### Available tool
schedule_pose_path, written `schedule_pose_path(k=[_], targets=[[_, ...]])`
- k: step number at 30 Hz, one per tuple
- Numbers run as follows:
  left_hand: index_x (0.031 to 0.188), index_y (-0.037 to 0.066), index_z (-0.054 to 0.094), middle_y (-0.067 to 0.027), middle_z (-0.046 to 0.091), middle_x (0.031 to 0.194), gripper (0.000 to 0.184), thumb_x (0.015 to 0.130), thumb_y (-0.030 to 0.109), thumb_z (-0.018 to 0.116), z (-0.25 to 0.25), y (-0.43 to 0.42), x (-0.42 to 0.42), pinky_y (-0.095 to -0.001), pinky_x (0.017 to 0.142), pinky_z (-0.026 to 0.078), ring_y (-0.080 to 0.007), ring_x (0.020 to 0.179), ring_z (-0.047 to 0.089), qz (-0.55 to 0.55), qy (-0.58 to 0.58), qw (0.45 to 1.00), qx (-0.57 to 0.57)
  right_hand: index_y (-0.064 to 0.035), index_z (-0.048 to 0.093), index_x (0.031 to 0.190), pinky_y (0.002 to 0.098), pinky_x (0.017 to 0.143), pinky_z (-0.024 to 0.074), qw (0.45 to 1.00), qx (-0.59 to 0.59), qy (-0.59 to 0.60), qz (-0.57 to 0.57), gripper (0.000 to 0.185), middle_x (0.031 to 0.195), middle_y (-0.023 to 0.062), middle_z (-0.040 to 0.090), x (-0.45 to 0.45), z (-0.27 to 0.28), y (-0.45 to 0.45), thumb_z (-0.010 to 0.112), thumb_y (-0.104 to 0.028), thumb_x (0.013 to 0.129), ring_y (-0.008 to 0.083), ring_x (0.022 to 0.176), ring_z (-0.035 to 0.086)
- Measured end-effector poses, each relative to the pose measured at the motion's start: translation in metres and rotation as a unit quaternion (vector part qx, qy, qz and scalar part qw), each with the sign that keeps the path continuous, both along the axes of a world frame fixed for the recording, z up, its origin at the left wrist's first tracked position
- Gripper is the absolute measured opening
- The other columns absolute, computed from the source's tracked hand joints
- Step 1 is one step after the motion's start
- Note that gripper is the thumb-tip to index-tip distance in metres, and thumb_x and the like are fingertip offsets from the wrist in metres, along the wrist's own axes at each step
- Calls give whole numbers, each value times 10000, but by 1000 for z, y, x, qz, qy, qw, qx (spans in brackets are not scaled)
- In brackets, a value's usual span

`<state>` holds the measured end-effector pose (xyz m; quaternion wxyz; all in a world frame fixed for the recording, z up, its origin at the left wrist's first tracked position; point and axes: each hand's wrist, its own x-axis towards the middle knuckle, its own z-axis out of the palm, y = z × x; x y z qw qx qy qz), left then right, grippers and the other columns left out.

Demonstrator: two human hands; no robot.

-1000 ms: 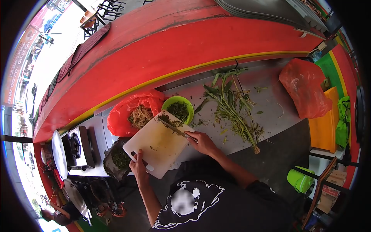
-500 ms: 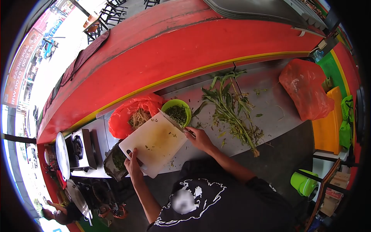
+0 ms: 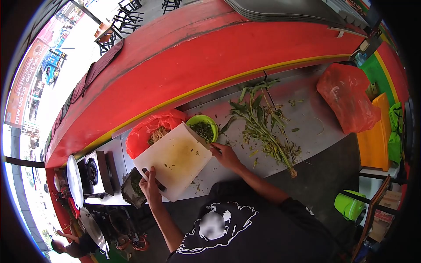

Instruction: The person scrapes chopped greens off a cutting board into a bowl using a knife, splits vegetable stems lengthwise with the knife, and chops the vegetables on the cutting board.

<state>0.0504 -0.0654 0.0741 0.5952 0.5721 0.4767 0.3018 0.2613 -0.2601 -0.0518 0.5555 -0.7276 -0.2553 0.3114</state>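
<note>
In the head view, the left hand (image 3: pixel 151 186) grasps the near-left corner of a white rectangular plastic cutting board (image 3: pixel 177 164), its thumb on the upper face beside the dark handle slot. The right hand (image 3: pixel 226 158) is closed around the dark handle of a knife with a long flat metal blade (image 3: pixel 201 141), which lies along the board's far-right edge. The board sits at a slant in front of the person, its far corner at the side of a round lime-green bowl (image 3: pixel 215 126); whether the two touch, I cannot tell. Chopped dark-green leaves (image 3: pixel 202 130) lie in that bowl, while a few scraps dot the board (its middle is stained yellowish).

Behind the board's left side is an open bright-red plastic bag (image 3: pixel 138 142) with pale, stringy roots (image 3: pixel 158 134) in it. A crumpled dark plastic bag (image 3: pixel 129 193), also with cut greens, is near the left hand. Right of the bowl, a bundle of long green leafy stems (image 3: pixel 263 116) lies on the silver metal counter (image 3: pixel 318 139), loose leaf bits scattered around it. A translucent red plastic bag (image 3: pixel 346 98) rests at the counter's right end, and a silver gas stove (image 3: pixel 98 173) stands toward the left.
</note>
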Motion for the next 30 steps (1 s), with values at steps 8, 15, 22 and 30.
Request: schedule_pose_path(k=[8, 15, 22, 30], targets=[[965, -43, 709, -10, 667, 774, 293, 926, 247, 702, 3, 0, 3, -234, 597, 470, -76, 640, 600, 13, -6, 1000, 7, 25, 595, 1272, 301, 669, 516, 990, 56, 130, 15, 403, 832, 84, 695, -9, 26, -16, 604, -246, 975, 139, 686, 635], [978, -44, 709, -3, 663, 770, 286, 927, 237, 702, 3, 3, 5, -219, 576, 434, -58, 625, 574, 20, -30, 999, -1, 26, 596, 1278, 283, 667, 511, 988, 32, 147, 30, 409, 831, 73, 680, -14, -15, -34, 617, -244, 971, 108, 686, 607], [961, -34, 709, 11, 654, 765, 261, 933, 225, 692, 9, 1, 9, -208, 562, 414, -42, 623, 560, 37, -37, 999, 16, -6, 592, 1305, 295, 722, 525, 998, 53, 10, -30, 423, 955, 106, 727, -10, -6, -35, 635, -248, 961, 111, 738, 631], [928, -29, 702, 1, 654, 771, 245, 933, 216, 691, 7, 4, 8, -225, 591, 440, -62, 644, 578, 29, -59, 998, 1, -62, 626, 1288, 285, 748, 521, 973, 103, 51, 200, 372, 1005, 100, 743, -32, 10, -46, 650, -235, 959, 110, 796, 663]])
